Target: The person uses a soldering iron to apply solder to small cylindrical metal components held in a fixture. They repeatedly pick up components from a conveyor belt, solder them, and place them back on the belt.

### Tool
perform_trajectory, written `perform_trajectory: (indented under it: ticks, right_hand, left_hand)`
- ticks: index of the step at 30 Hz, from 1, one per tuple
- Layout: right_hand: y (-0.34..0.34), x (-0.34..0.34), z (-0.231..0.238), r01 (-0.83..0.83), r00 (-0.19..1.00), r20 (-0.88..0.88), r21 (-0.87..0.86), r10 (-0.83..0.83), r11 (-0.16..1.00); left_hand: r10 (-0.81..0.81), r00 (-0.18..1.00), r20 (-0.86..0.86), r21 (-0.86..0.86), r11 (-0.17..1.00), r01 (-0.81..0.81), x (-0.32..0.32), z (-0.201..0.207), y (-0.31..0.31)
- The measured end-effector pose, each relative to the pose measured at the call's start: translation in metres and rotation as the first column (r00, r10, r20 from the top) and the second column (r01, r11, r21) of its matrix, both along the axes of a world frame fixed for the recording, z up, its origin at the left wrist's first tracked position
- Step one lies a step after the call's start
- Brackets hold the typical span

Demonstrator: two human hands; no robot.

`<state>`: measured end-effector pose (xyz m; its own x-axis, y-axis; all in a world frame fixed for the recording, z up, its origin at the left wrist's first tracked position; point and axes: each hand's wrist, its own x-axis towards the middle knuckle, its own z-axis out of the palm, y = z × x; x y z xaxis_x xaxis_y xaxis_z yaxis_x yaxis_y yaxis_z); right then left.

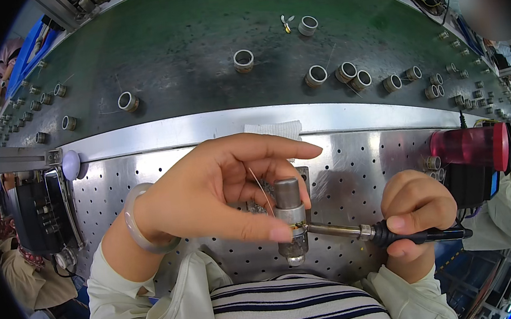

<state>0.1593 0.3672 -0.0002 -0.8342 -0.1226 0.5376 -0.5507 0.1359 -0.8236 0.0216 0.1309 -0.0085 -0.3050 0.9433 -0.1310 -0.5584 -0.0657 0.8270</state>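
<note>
My left hand [227,187] curls round an upright metal cylinder [287,195] above the perforated bench. Its thumb presses the lower part, and the index finger stretches out above. A paler metal ring [290,215] sits around the cylinder's middle. Between thumb and fingers a thin wire [259,187] rises from beside the ring. My right hand [419,207] grips the black handle of a soldering iron [341,229], whose metal shaft points left. The iron's tip meets the cylinder just below the ring; the exact contact is too small to tell.
A green conveyor belt [181,43] beyond the metal rail [172,133] carries several metal rings [244,61], some with thin wires. On the right stands a pink translucent container [469,148] beside loose rings [433,162]. White cloth [274,131] lies behind my left hand. Other people sit at both sides.
</note>
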Motion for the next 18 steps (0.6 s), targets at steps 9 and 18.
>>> perform_trajectory:
  ticks: [9, 18]
  right_hand:
    - [0.009, 0.004, -0.008, 0.042, 0.999, 0.016, -0.156, -0.04, 0.987]
    - [0.002, 0.004, -0.012, 0.095, 0.994, 0.071, -0.246, -0.08, 0.964]
  left_hand:
    - [-0.024, 0.993, 0.113, -0.061, 0.998, 0.031, -0.001, 0.0, 0.004]
    - [-0.07, 0.982, 0.177, -0.069, 0.994, 0.083, -0.006, -0.011, 0.001]
